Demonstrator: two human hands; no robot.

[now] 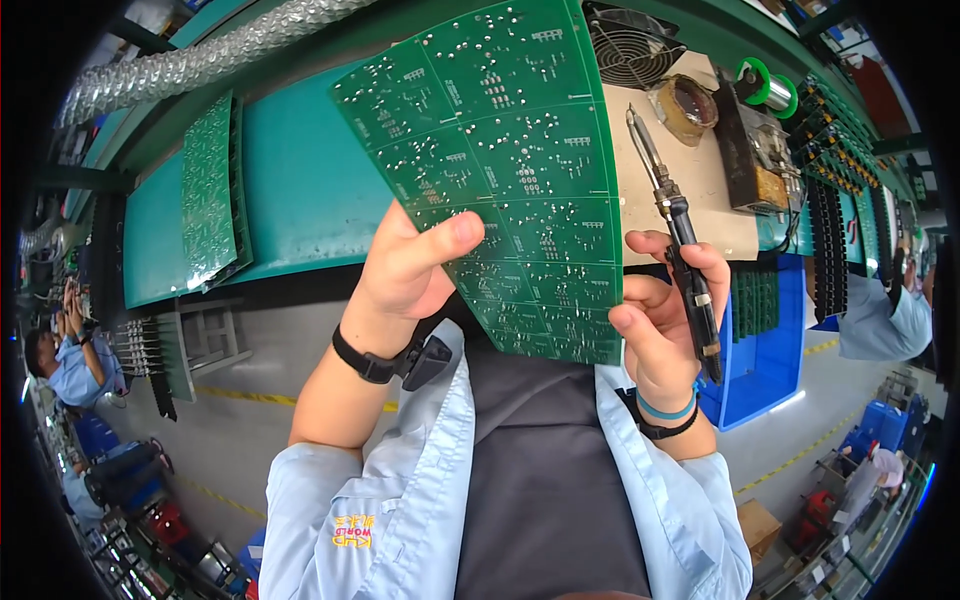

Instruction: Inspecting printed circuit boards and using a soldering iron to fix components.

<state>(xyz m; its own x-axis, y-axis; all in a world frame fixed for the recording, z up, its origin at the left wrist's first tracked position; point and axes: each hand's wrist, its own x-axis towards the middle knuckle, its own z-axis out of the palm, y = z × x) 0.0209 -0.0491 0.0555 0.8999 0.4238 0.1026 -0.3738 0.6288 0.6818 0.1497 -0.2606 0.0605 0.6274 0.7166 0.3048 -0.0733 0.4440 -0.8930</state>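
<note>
A large green circuit board panel (515, 180) is held up tilted in front of me, its face dotted with solder joints. My left hand (415, 260) grips its left edge, the thumb lying on the face and the other fingers hidden behind. At the lower right edge, my right hand (665, 320) pinches the board between thumb and fingers. A black soldering iron (685, 245) is also held in that right hand, its metal tip pointing up and away over the tan work mat (660, 170).
Another circuit board panel (208, 190) rests on the teal bench (300, 190) at left. A fan (632, 50), a round amber container (688, 108), a solder reel (768, 88) and a metal block (755, 150) stand at right. Below is a blue crate (765, 385) with boards. Other people work at both sides.
</note>
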